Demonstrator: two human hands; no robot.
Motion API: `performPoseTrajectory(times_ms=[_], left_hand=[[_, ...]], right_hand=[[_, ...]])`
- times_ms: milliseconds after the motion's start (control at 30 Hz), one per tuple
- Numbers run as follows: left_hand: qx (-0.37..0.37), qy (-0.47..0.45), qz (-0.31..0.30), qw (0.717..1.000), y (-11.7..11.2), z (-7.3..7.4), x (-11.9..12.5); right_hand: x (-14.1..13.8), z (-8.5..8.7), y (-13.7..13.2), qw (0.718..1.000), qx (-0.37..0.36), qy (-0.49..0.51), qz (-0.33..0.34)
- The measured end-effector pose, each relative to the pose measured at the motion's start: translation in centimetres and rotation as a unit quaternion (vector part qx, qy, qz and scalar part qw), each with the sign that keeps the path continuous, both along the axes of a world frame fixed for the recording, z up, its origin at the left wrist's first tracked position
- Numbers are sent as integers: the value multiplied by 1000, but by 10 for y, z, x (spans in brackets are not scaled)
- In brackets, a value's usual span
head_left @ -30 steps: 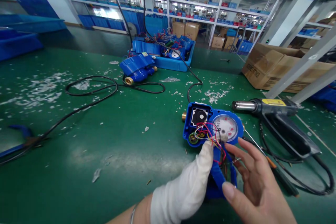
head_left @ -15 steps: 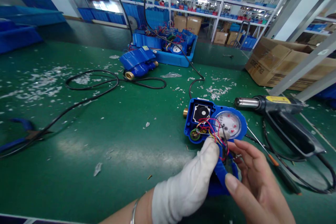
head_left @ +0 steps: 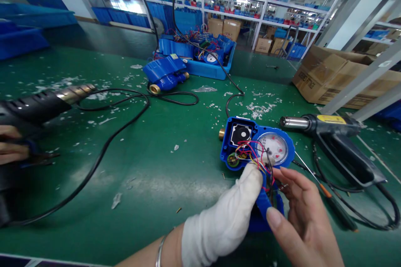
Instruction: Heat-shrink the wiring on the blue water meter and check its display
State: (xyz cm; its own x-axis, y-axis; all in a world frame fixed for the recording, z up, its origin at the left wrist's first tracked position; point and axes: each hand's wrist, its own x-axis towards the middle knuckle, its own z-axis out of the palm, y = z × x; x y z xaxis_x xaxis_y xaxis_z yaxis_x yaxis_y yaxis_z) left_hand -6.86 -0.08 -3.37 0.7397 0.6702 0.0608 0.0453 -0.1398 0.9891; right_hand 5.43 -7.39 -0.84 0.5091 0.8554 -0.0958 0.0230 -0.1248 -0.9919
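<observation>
A blue water meter (head_left: 272, 149) with a round dial and an uncovered square compartment stands on the green table. My left hand (head_left: 224, 221), in a white glove, is closed with its fingertips against the meter's lower edge, by a bundle of red, yellow and black wires (head_left: 255, 154). My bare right hand (head_left: 305, 212) grips a blue plastic piece (head_left: 264, 204) between thumb and fingers at the meter's near side. Wires run from the compartment to this piece. Part of the piece lies hidden behind the glove and fingers.
At the left, another person's hand (head_left: 12, 146) is beside a heat gun (head_left: 40, 104). A second heat gun (head_left: 335, 137) and a screwdriver (head_left: 338, 208) lie at the right. Farther back are another meter (head_left: 166, 73), a blue bin (head_left: 206, 69) of meters and a cardboard box (head_left: 332, 75).
A co-worker's hand and a heat gun have come into view at the left, and the black cable there has shifted. My hands and the meter have hardly moved.
</observation>
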Motion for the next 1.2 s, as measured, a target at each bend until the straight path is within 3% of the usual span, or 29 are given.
performPoseTrajectory(times_ms=[100,167,267,333,400,467,533,633,767,1000,1100,1200], left_hand=[[-63,-20,4,998,0,1,1],[-120,-34,11,992,2,7,4],[-202,-47,-19,978,8,26,8],[-244,-68,-68,965,12,38,9],[-273,-82,-98,953,14,43,9],[-295,-80,-100,947,14,43,8],[-323,-74,-90,939,12,40,9],[-345,-65,-86,932,10,34,10],[-344,-60,-63,935,8,32,13],[-272,-26,34,961,-12,31,12],[-254,8,81,964,-20,27,8],[-213,-22,65,975,-21,22,4]], right_hand=[[5,-4,-4,1000,2,-17,13],[19,-9,-5,995,26,-89,42],[67,-20,6,948,65,-307,55],[118,-26,23,924,43,-381,-13],[175,-31,45,898,-17,-431,-86],[229,-37,67,874,-115,-460,-104],[274,-44,85,857,-226,-454,-88],[316,-55,100,845,-338,-414,-2],[336,-65,102,826,-383,-409,64],[328,-81,88,781,-362,-507,50],[324,-79,81,756,-350,-552,37],[321,-67,66,737,-317,-597,4]])
